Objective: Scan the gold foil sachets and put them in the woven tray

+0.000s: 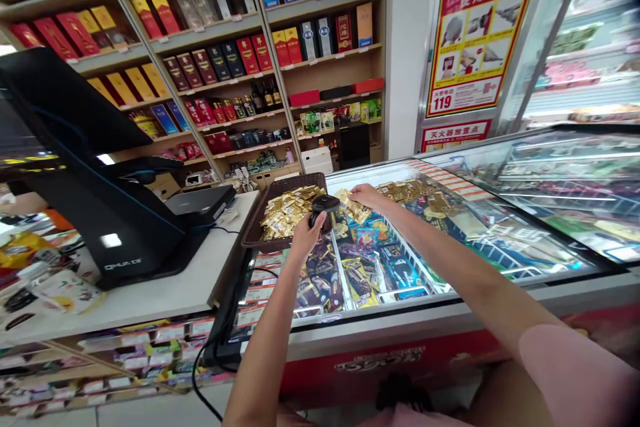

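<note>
My left hand (306,229) is closed around the grip of a black handheld barcode scanner (324,207), held over the glass lid of a chest freezer (450,240). My right hand (367,196) pinches a small gold-wrapped packet (350,203) just in front of the scanner head. Beside them a dark woven basket (260,213) sits on the freezer's left end, filled with several gold packets (286,211). More gold packets (407,190) lie on the glass beyond my right hand.
A black checkout screen (75,167) stands on the white counter (165,287) at left. A black cable (210,360) hangs down the counter front. Shelves of boxed goods (225,60) fill the back wall. A red poster (477,27) hangs at right.
</note>
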